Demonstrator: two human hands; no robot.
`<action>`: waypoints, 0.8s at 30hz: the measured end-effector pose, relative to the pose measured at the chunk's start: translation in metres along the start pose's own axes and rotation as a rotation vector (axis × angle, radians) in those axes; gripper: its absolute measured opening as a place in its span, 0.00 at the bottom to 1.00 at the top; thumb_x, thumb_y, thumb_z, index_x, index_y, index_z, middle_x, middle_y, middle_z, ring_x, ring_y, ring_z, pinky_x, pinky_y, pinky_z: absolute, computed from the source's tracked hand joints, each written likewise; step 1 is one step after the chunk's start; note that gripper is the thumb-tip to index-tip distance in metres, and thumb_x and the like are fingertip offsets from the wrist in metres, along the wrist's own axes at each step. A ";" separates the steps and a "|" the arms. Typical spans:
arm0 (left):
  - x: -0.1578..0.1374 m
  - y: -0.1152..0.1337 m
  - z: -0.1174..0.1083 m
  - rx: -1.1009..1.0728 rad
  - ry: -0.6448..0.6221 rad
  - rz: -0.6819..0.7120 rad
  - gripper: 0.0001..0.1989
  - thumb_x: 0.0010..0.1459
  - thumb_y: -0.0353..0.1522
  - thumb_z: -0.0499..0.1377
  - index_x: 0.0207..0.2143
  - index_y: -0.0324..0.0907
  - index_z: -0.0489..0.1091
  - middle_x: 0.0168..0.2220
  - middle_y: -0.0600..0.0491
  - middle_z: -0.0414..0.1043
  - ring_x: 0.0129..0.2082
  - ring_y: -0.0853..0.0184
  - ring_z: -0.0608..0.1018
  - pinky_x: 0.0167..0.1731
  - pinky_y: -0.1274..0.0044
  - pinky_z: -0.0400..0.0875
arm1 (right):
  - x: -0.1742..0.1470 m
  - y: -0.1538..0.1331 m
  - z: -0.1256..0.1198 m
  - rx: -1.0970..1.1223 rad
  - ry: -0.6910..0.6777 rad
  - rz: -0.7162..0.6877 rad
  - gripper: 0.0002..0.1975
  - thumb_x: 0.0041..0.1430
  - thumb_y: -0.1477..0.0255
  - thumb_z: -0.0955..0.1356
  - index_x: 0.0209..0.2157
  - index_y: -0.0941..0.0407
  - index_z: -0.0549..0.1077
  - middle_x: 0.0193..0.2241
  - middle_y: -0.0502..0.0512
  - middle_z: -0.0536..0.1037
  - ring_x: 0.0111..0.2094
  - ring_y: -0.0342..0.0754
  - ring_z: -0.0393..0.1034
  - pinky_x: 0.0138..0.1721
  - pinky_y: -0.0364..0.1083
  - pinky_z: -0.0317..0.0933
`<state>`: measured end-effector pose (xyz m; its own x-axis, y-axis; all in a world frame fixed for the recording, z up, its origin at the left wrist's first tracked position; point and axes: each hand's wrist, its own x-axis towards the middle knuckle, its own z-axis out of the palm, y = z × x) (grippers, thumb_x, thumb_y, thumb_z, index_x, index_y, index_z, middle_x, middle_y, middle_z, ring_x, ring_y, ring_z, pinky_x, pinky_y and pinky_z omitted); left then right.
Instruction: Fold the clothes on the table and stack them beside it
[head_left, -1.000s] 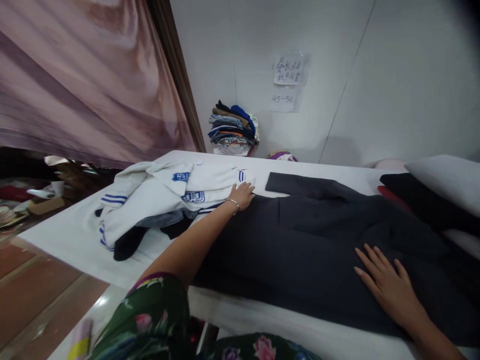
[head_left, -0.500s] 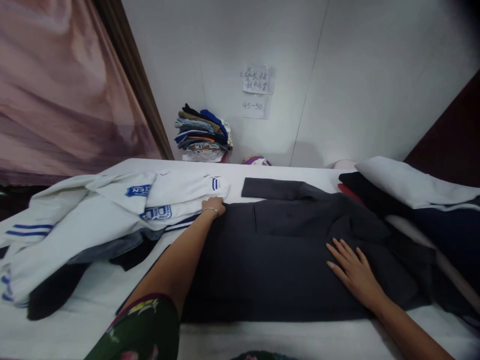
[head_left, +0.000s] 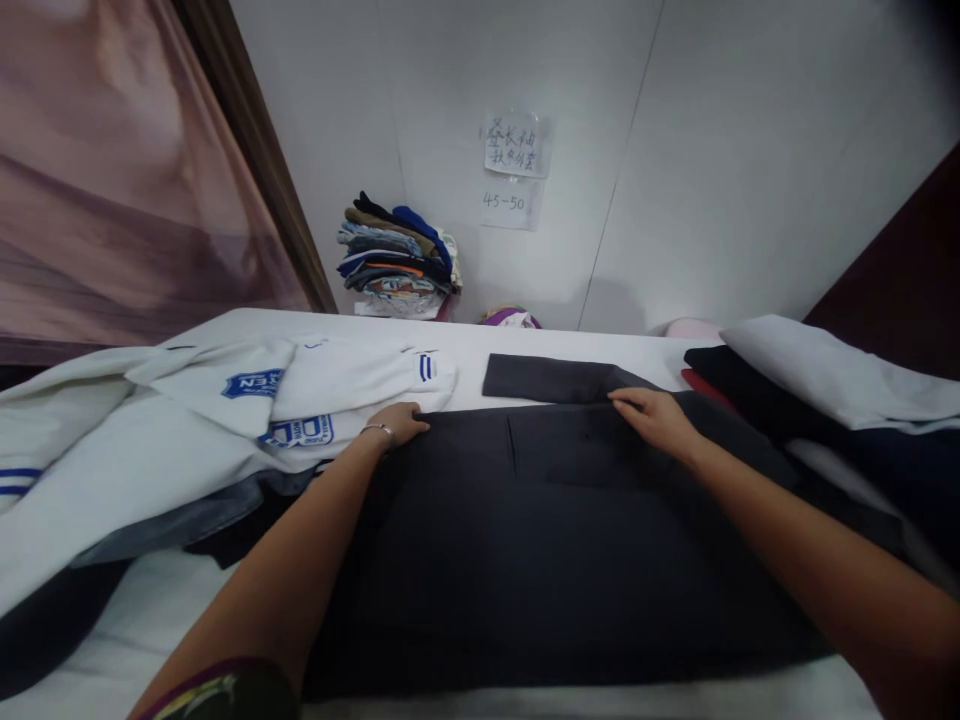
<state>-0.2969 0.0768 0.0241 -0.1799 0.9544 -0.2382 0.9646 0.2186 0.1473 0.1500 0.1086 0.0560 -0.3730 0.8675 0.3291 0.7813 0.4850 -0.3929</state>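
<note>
A dark grey long-sleeved jacket (head_left: 555,560) lies spread on the white table, its hem side to the left. One sleeve (head_left: 540,378) stretches leftward along its far edge. My left hand (head_left: 401,424), with a bracelet at the wrist, grips the jacket's far left corner with closed fingers. At the far edge, where the sleeve meets the body, my right hand (head_left: 651,418) pinches the cloth between thumb and fingers. A white garment with blue stripes and lettering (head_left: 202,430) lies just left of my left hand. The jacket's right end is partly hidden by my right forearm.
Several garments in white, black, red and navy lie piled (head_left: 847,380) at the right. Behind the table's far edge rises a stack of folded clothes (head_left: 401,250). Handwritten paper notes (head_left: 514,165) hang on the wall. A pink curtain (head_left: 112,170) hangs at the left.
My right hand has gone from lying flat on the jacket to pinching its far edge by the sleeve. The left hand still holds its corner, slightly further left, and the jacket's body looks smoother.
</note>
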 end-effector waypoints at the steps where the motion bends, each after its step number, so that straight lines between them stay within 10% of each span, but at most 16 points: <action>1: 0.003 -0.003 0.004 -0.028 -0.018 0.002 0.15 0.51 0.42 0.57 0.38 0.43 0.72 0.41 0.49 0.76 0.41 0.60 0.77 0.36 0.76 0.66 | 0.022 0.001 0.005 -0.060 -0.029 0.047 0.16 0.60 0.68 0.61 0.44 0.54 0.77 0.44 0.53 0.79 0.47 0.50 0.72 0.52 0.49 0.63; 8: 0.009 -0.012 0.008 -0.123 -0.026 -0.015 0.17 0.49 0.43 0.59 0.38 0.42 0.72 0.38 0.50 0.77 0.39 0.61 0.77 0.34 0.76 0.65 | 0.124 0.015 0.050 -0.327 -0.239 0.245 0.18 0.61 0.73 0.60 0.51 0.57 0.72 0.51 0.59 0.74 0.54 0.51 0.66 0.55 0.48 0.58; 15: 0.009 -0.012 0.010 -0.135 -0.039 -0.030 0.17 0.49 0.42 0.59 0.39 0.43 0.73 0.38 0.50 0.77 0.40 0.60 0.77 0.34 0.76 0.65 | 0.157 0.045 0.086 -0.409 -0.373 0.405 0.26 0.53 0.65 0.70 0.53 0.57 0.67 0.55 0.68 0.67 0.59 0.64 0.57 0.54 0.66 0.52; 24: 0.010 -0.013 0.011 -0.137 -0.006 -0.025 0.14 0.48 0.42 0.59 0.35 0.44 0.73 0.37 0.50 0.77 0.40 0.58 0.77 0.33 0.74 0.65 | 0.186 0.064 0.096 -0.217 -0.368 0.414 0.25 0.36 0.62 0.77 0.36 0.61 0.76 0.43 0.66 0.76 0.49 0.60 0.69 0.49 0.56 0.61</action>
<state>-0.3090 0.0810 0.0090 -0.2019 0.9473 -0.2487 0.9245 0.2682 0.2708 0.0822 0.3118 0.0099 -0.1339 0.9798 -0.1487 0.9688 0.0979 -0.2277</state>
